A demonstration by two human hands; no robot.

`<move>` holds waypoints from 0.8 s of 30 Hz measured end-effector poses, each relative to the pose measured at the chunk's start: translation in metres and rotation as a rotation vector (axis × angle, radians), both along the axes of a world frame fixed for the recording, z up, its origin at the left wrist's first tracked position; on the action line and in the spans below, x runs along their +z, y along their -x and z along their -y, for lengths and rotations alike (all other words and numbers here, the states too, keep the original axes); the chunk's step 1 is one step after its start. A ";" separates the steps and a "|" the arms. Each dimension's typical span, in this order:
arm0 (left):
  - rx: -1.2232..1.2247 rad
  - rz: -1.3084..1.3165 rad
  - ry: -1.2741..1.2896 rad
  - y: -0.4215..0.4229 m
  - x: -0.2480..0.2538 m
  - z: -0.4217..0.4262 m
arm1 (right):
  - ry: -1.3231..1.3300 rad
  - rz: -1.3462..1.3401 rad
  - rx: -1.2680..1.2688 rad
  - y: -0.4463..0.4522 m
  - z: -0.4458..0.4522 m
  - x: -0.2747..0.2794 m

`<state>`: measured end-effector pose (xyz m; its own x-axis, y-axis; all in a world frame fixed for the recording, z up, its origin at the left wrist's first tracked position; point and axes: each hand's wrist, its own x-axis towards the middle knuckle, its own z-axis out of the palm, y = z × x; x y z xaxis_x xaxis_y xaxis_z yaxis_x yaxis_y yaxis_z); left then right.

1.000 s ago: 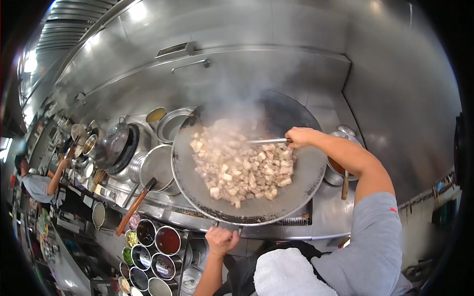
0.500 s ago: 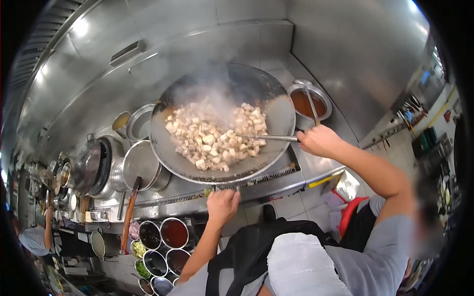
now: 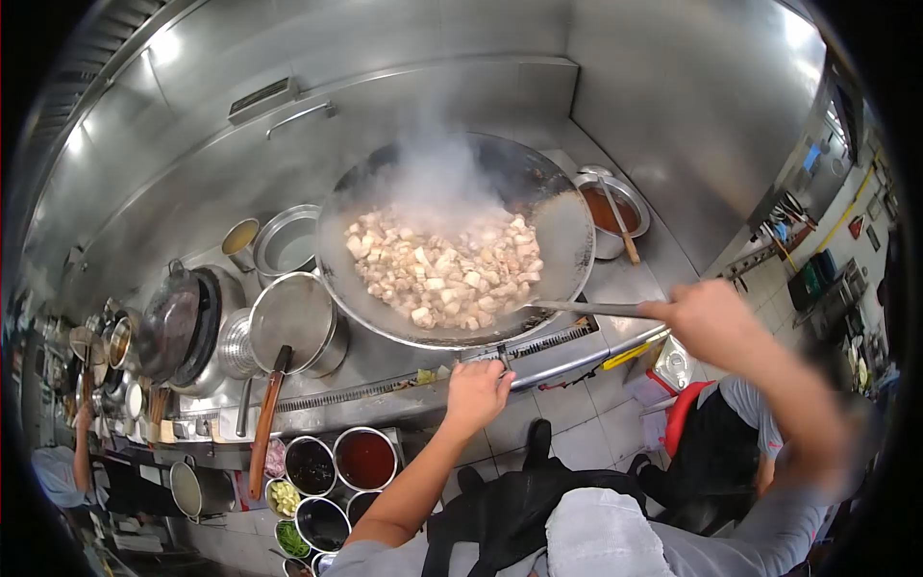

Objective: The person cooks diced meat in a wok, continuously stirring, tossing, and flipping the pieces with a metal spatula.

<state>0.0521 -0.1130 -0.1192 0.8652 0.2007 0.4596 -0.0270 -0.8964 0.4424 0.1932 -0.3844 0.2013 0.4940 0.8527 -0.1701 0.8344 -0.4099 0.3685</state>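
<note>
A large wok (image 3: 567,260) holds a heap of pale diced meat (image 3: 437,279), with steam rising from its back part. My right hand (image 3: 707,322) is closed round the handle of a metal utensil (image 3: 596,308), out beyond the wok's right front rim; the utensil's far end meets the meat near that rim. At the wok's front edge, my left hand (image 3: 478,392) is closed on the wok's handle (image 3: 504,358), which its fingers partly cover.
Right of the wok stands a pot of reddish-brown liquid (image 3: 608,210) with a ladle. Pots and a strainer (image 3: 237,344) stand left, sauce containers (image 3: 365,459) front left. Another person (image 3: 60,476) is far left; someone in a dark apron (image 3: 716,442) is at the right.
My right hand has drawn the utensil out toward the front right, and its end is nearer the wok's rim. My left hand stays at the wok's handle. The camera view has shifted.
</note>
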 end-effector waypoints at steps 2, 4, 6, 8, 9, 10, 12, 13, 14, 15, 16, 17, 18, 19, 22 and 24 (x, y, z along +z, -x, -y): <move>-0.008 -0.001 0.002 0.002 -0.003 -0.001 | -0.016 -0.011 0.065 -0.010 -0.033 -0.062; -0.006 0.010 0.024 0.002 -0.006 -0.001 | -0.102 -0.030 0.104 -0.031 -0.078 -0.136; -0.011 0.024 0.040 0.000 -0.006 -0.001 | -0.276 -0.009 0.139 -0.058 -0.126 -0.196; 0.018 -0.058 0.032 -0.002 -0.006 0.003 | -0.482 0.055 0.262 -0.109 -0.177 -0.247; 0.011 -0.067 0.038 -0.004 -0.004 0.002 | -0.463 0.011 0.132 -0.124 -0.207 -0.245; 0.013 0.021 0.079 -0.002 -0.007 0.007 | -0.527 0.039 0.178 -0.169 -0.238 -0.259; 0.089 0.213 0.119 0.012 -0.002 0.017 | -0.547 0.045 0.229 -0.196 -0.245 -0.245; 0.154 0.312 0.121 0.020 0.003 0.027 | -0.395 0.063 0.152 -0.200 -0.243 -0.225; 0.172 0.378 0.141 0.031 -0.024 0.034 | -0.332 0.002 0.062 -0.191 -0.228 -0.193; 0.189 0.396 0.157 0.044 -0.046 0.043 | -0.303 -0.012 0.065 -0.196 -0.213 -0.179; 0.153 0.361 0.241 0.053 -0.065 0.052 | -0.304 -0.053 0.059 -0.193 -0.191 -0.161; 0.120 0.328 0.324 0.060 -0.085 0.062 | -0.305 -0.092 0.056 -0.190 -0.167 -0.142; 0.116 0.317 0.333 0.063 -0.111 0.073 | -0.305 -0.120 0.035 -0.189 -0.142 -0.128; 0.142 0.135 0.504 0.065 -0.140 0.084 | -0.306 -0.147 0.015 -0.190 -0.115 -0.117; 0.198 -0.097 0.753 0.070 -0.179 0.114 | -0.366 -0.148 0.090 -0.212 -0.035 -0.101; 0.155 0.077 0.631 -0.015 -0.183 0.087 | -0.394 -0.051 0.140 -0.225 0.006 -0.062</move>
